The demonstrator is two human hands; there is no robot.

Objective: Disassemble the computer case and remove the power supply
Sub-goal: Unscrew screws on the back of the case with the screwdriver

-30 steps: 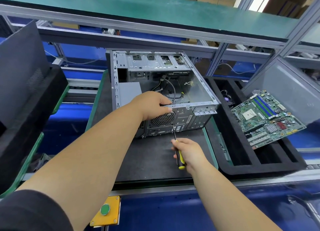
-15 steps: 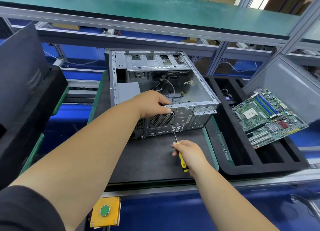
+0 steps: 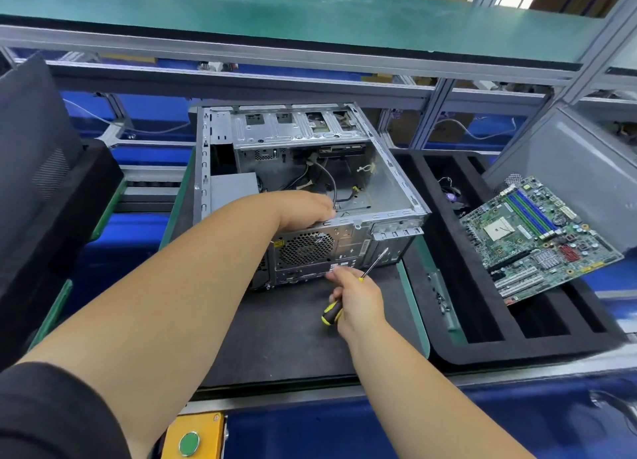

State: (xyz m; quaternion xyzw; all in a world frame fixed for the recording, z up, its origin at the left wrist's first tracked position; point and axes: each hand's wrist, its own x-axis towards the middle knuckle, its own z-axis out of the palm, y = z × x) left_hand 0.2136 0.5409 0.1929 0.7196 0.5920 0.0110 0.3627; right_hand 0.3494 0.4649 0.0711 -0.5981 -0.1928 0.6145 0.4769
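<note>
An open silver computer case point(image 3: 389, 189) lies on its side on a black mat point(image 3: 282, 334), its rear panel facing me. The grey power supply point(image 3: 232, 189) sits inside at the near left, partly behind my arm. My left hand point(image 3: 303, 210) grips the top edge of the rear panel above the round fan grille point(image 3: 305, 250). My right hand point(image 3: 356, 301) holds a yellow and black screwdriver point(image 3: 332, 312) close to the panel's lower part, shaft slanting up to the right with its tip by the slot area. Loose cables lie inside the case.
A green motherboard point(image 3: 537, 234) leans in a black foam tray point(image 3: 482, 351) to the right, beside a grey side panel point(image 3: 565, 162). A black panel point(image 3: 31, 141) stands at the left. A yellow box with a green button point(image 3: 189, 441) sits at the near edge. A green shelf spans overhead.
My right hand has moved up to the rear panel and swung the screwdriver, its shaft now slanting up to the right instead of pointing straight up. My left hand keeps its grip.
</note>
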